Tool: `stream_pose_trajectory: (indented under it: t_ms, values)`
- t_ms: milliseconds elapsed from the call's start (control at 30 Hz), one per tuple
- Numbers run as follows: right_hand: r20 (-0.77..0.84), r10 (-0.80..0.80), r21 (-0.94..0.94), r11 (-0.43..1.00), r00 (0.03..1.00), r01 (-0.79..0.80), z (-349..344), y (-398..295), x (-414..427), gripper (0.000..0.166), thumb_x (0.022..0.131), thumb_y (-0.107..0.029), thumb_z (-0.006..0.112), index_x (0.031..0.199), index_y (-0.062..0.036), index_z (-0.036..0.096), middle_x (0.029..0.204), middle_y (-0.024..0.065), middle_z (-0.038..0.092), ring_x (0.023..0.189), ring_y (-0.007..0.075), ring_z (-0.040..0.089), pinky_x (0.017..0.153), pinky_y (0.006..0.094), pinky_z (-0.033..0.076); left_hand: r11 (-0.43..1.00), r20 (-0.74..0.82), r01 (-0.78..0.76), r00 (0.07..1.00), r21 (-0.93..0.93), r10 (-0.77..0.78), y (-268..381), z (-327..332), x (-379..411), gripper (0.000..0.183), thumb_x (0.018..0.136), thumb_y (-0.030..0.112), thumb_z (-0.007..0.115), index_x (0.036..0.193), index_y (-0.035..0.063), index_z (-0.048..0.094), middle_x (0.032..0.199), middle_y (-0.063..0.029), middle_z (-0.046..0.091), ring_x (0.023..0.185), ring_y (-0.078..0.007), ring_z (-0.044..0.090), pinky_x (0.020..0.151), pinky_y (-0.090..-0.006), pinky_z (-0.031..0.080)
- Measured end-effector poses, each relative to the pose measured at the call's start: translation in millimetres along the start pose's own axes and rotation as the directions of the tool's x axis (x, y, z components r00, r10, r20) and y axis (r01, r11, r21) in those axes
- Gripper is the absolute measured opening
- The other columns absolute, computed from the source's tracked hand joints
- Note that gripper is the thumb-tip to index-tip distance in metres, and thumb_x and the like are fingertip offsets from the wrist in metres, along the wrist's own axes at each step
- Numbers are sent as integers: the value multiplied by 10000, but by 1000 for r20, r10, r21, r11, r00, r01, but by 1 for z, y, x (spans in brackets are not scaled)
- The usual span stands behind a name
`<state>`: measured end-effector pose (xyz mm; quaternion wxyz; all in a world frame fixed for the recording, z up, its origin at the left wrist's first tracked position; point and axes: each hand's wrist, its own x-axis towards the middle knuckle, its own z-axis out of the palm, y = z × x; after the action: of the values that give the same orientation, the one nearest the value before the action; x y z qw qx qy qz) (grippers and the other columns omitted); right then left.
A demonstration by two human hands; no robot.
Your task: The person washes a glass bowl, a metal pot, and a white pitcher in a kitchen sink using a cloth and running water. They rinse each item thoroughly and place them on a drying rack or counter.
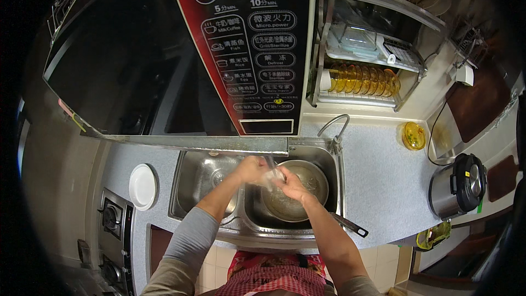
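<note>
Both my hands are together over the right basin of a steel double sink. My right hand grips a small whitish thing, too blurred to name, under a stream of running water. My left hand is beside it, also blurred, and whether it holds anything is unclear. Below them a round metal pan with cloudy water in it sits in the right basin. Its dark handle points to the lower right, over the sink's edge.
A microwave oven hangs low over the sink. A curved tap stands behind the right basin. On the counter are a white dish, an amber glass bowl and an electric cooker. A gas hob lies at left, a dish rack above right.
</note>
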<state>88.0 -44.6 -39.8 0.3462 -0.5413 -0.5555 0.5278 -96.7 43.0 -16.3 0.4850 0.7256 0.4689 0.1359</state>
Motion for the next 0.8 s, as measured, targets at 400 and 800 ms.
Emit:
stream_pose_trajectory:
  t_ms: [400, 800]
  values:
    - [60, -199, -296, 932, 978, 208, -21, 30, -20, 302, 862, -151, 645, 1140, -44, 596, 1133, 134, 582, 1044, 274, 574, 881, 345, 470, 987, 268, 32, 961, 158, -74, 36, 29, 4, 289, 767, 285, 780, 852, 48, 638, 751, -50, 631, 716, -171, 592, 640, -344, 469]
    - [-222, -426, -486, 828, 877, 279, -2, 12, -19, 190, 860, -83, 548, 1009, -76, 666, 1055, 135, 641, 968, 351, 588, 866, 441, 474, 921, -306, 49, 949, 387, 78, 9, 52, 2, 257, 716, 203, 696, 902, 49, 609, 889, -179, 604, 929, -391, 578, 792, -460, 456]
